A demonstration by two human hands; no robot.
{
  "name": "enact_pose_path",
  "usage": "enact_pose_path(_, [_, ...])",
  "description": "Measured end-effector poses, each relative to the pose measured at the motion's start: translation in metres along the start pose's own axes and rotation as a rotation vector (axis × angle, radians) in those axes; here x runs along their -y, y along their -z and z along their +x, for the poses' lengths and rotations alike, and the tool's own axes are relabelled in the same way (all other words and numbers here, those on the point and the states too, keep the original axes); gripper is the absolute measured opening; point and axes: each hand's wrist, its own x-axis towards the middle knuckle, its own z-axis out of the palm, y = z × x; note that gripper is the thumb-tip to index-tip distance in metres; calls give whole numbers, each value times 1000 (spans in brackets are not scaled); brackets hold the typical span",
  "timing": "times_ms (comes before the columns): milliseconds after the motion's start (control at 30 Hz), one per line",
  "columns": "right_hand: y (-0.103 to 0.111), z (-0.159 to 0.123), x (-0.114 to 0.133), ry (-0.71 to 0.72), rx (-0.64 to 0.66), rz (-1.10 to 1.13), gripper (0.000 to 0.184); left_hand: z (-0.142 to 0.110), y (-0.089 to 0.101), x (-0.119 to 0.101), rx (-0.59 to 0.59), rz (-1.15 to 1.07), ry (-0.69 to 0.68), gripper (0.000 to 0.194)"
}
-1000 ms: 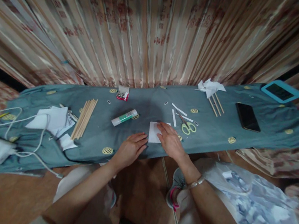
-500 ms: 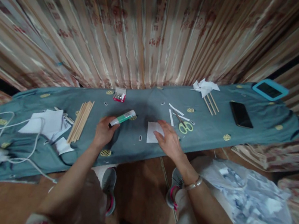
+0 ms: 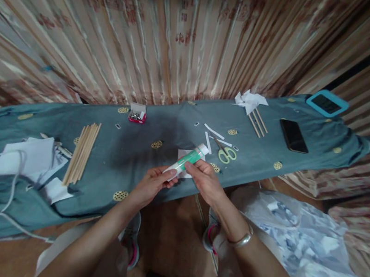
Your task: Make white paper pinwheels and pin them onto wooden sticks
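A green-and-white glue stick (image 3: pixel 186 161) is held between both hands, tilted with its white end up and to the right. My left hand (image 3: pixel 159 181) is closed around its lower end. My right hand (image 3: pixel 205 177) grips its middle, thumb on the green label. Beneath them lies a square of white paper (image 3: pixel 182 153), mostly hidden by the hands and the stick. Just right of it are green-handled scissors (image 3: pixel 227 155) and a few narrow paper strips (image 3: pixel 214 130).
Wooden sticks (image 3: pixel 81 154) and white paper sheets (image 3: pixel 25 157) lie to the left, near a white cable (image 3: pixel 12 191). A red box of pins (image 3: pixel 137 114), paper pinwheels (image 3: pixel 251 101), a phone (image 3: pixel 294 136) and a blue-framed device (image 3: pixel 327 103) are farther back. A plastic bag (image 3: pixel 308 247) stands lower right.
My left hand has brought the glue stick rightward over the paper square. My right hand has lifted off the paper and taken hold of the stick. The view has shifted slightly.
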Motion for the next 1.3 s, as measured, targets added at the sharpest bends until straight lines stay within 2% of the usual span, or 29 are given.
enact_pose_path(100, [16, 8, 9, 39, -181, 97, 40, 6, 23, 1, -117, 266, -84, 45])
enact_pose_path(200, [29, 13, 16, 24, -283, 229, 40, 18, 59, -2, -376, 767, -351, 42])
enact_pose_path(267, [34, 13, 18, -23, -305, 319, 39, 29, 83, -2, -480, 1023, -510, 34])
enact_pose_path(367, [34, 10, 20, -94, -314, 423, 31, 41, 106, 4, -500, 1222, -605, 33])
enact_pose_path(467, [34, 9, 22, -116, -280, 488, 22, 45, 113, 9, -481, 1308, -607, 41])
enact_pose_path(567, [37, 7, 24, -124, -232, 510, 15, 43, 108, 5, -541, 1328, -633, 51])
enact_pose_path(667, [43, 7, 25, -96, -240, 502, 19, 37, 88, -3, -579, 1307, -748, 53])
enact_pose_path(733, [48, 7, 24, -79, -268, 478, 24, 34, 66, -3, -455, 1307, -841, 42])
enact_pose_path(833, [53, 9, 23, -26, -338, 390, 30, 31, 29, 7, -113, 1367, -862, 37])
enact_pose_path(900, [55, 10, 21, 30, -377, 284, 32, 30, 10, 17, 1, 1440, -822, 42])
enact_pose_path(967, [56, 11, 20, 73, -390, 163, 34, 30, -2, 27, 45, 1492, -785, 48])
enact_pose_path(1067, [56, 11, 19, 127, -383, -20, 32, 31, -9, 35, 69, 1539, -746, 51])
enact_pose_path(1300, [56, 13, 14, 205, -284, -391, 27, 33, -10, 38, 70, 1557, -706, 48])
